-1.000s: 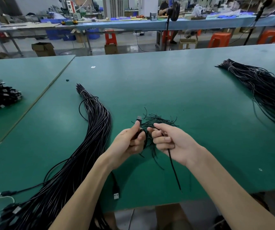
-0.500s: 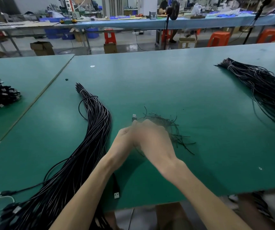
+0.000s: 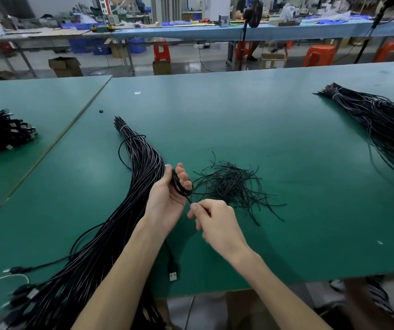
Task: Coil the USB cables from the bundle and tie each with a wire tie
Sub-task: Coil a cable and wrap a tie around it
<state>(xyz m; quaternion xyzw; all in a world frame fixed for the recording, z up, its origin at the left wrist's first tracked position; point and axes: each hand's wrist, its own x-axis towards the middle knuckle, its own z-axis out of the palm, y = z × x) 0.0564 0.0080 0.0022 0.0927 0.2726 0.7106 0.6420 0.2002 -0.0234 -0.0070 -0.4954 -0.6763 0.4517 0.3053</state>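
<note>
1. Heap of coiled cables (image 3: 3, 132): far left, on the neighbouring table, well apart from my hands.
2. Cable bundle (image 3: 141, 167): long black run on the green table (image 3: 239, 120). A pale band ties it near the far end, and the plugs fan out at the near-left edge. It passes just left of my left wrist.
3. USB plug (image 3: 173, 275): one loose end lies near the table's front edge, just right of my left forearm.
4. Left hand (image 3: 165, 201): raised over the table, palm turned right, fingers curled round the coil.
5. Coil (image 3: 182, 184): small black loop of several turns, clamped in my left hand. The strands cross in front of the fingers and two fingertips show beside them at the top. The loop's lower end sits at the palm.
6. Black strand (image 3: 188, 198): thin and short, runs from the coil's bottom down to my right hand. Tie or cable tail, can't tell.
7. Right hand (image 3: 217, 222): just below and right of the left. Thumb and forefinger pinch the strand, and the other fingers are tucked under.
8. Wire ties (image 3: 234, 186): loose black scatter flat on the table, just right of the coil and beyond my right hand.
9. Second bundle (image 3: 381, 125): far right, tied at its far end, well apart from everything above.
</note>
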